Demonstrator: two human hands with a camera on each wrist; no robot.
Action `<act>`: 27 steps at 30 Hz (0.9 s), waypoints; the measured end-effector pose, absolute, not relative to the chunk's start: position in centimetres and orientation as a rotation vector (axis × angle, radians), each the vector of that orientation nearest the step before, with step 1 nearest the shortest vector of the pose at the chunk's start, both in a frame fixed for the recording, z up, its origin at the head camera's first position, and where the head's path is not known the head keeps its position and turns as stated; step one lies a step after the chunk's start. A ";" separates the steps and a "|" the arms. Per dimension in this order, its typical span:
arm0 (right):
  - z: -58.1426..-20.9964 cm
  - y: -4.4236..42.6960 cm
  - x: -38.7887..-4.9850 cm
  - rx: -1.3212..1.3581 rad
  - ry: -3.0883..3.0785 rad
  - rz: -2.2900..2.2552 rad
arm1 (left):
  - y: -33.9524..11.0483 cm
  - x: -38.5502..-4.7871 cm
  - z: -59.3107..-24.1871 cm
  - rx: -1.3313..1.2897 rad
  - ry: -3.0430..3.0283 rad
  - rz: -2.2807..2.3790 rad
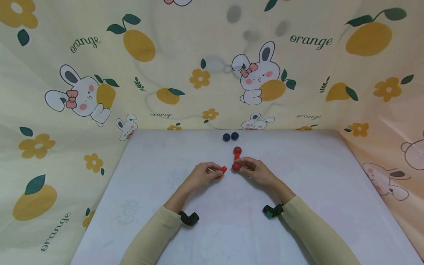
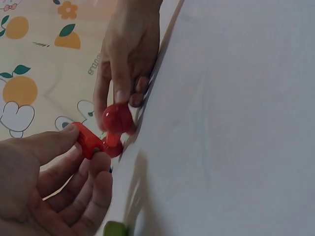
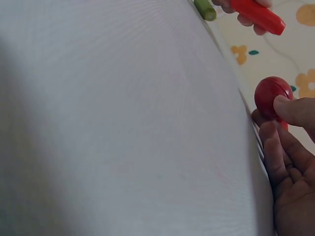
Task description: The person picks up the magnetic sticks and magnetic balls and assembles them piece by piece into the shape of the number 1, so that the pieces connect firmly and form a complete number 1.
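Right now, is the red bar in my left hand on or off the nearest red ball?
Off: the head view shows a gap between the red bar in the left hand and the nearest red ball.

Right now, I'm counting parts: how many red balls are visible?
2: near red ball in the right hand; far red ball at the other end of the red rod.

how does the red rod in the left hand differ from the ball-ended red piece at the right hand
Shape: the red rod shows no balls; the ball-ended red piece has a ball at each end.
Hold: the left hand pinches the red rod, while the right hand holds the ball-ended red piece at its nearer ball.
Shared: both are red.
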State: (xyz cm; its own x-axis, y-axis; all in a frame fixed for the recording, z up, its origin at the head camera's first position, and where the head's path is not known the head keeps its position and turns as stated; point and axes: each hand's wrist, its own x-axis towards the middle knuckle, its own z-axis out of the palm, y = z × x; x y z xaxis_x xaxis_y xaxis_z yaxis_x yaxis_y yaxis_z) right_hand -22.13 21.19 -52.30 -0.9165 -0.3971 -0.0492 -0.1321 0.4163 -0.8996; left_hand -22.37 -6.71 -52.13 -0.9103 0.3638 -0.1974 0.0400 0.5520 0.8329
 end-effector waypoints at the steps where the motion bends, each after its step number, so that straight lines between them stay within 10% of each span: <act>1: -52.3 21.2 -22.1 -0.463 2.422 -1.502 | -6.5 -22.3 -52.2 0.335 2.436 1.301; 27: -52.1 21.1 -22.1 -0.443 2.411 -1.522 | -3.4 -22.0 -53.6 0.341 2.308 1.306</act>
